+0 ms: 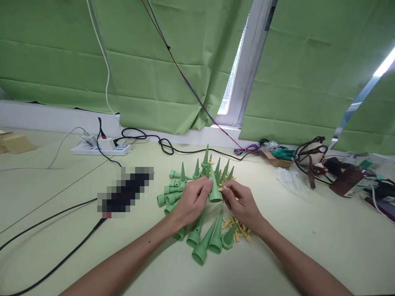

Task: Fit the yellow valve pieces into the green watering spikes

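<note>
My left hand [195, 196] is closed round a green plastic cone [215, 190], its pointed tip up and its wide ribbed end toward me. Close against the cone's right side, my right hand [242, 202] pinches a small yellow plastic valve [221, 189]. Whether the valve touches the cone I cannot tell. Under and around my hands lie several more green cones [201, 250], some on their sides and some standing point up behind. Below my right hand is a loose pile of small yellow valves [243, 232], partly hidden by the hand.
A white power strip [101, 149] with plugs sits at the back left. Black cables [185, 151] run along the wall, and a blurred dark object [128, 191] lies at left. A cardboard box [276, 159], clear plastic bag [290, 179] and dark red object [352, 181] crowd the right.
</note>
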{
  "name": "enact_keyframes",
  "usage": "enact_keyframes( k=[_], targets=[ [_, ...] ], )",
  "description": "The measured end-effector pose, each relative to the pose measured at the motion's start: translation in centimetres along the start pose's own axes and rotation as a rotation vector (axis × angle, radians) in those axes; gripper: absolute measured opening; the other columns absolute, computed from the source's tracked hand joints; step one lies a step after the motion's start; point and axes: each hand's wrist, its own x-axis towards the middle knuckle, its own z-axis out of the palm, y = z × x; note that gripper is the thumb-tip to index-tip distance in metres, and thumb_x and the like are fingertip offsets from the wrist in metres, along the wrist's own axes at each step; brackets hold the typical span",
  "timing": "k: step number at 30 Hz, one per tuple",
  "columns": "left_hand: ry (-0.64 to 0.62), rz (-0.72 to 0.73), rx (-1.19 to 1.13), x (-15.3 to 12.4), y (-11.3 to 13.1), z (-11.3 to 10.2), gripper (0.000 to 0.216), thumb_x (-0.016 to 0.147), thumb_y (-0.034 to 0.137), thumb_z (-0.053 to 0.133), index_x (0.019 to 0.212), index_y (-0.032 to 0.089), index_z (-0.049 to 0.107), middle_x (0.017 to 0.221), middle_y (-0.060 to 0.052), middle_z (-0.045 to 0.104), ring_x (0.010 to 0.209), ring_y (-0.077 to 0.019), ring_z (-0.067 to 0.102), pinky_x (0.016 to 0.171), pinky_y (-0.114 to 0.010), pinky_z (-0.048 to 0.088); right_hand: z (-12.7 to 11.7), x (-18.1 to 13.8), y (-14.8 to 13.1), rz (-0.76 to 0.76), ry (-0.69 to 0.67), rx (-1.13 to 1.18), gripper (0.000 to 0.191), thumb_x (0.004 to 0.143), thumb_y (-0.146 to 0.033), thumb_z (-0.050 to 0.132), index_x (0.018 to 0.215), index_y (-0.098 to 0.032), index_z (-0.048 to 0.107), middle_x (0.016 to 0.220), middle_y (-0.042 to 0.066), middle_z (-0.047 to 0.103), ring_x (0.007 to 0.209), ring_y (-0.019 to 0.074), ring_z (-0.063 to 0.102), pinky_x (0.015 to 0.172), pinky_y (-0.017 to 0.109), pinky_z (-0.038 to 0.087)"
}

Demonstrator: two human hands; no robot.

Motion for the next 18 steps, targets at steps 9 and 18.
enact_keyframes(
  k=[9, 18],
  targets=[
    [-0.032, -0.004, -0.038, -0.03, 0.28, -0.09, 0.042, 0.101, 0.038, 0.038, 0.064, 0.018, 0.039, 0.065, 0.002, 0.039, 0.060, -0.0120, 0.038, 0.059, -0.027, 0.031, 0.08, -0.08, 0.13, -0.016, -0.014, 0.037, 0.034, 0.101, -0.040, 0.041, 0.074, -0.020, 0.049, 0.055, -0.005, 0.048, 0.047, 0.0097, 0.043, 0.052, 0.023, 0.036],
    [-0.017, 0.112, 0.044, -0.05, 0.09, -0.02, 0.035, 0.099, 0.032, 0.045, 0.068, 0.018, 0.036, 0.067, 0.003, 0.037, 0.062, -0.0120, 0.036, 0.058, -0.026, 0.030, -0.04, -0.02, 0.13, 0.021, -0.028, -0.031, 0.038, 0.102, -0.042, 0.039, 0.070, -0.021, 0.046, 0.056, -0.004, 0.049, 0.049, 0.0110, 0.045, 0.052, 0.024, 0.036]
  ],
)
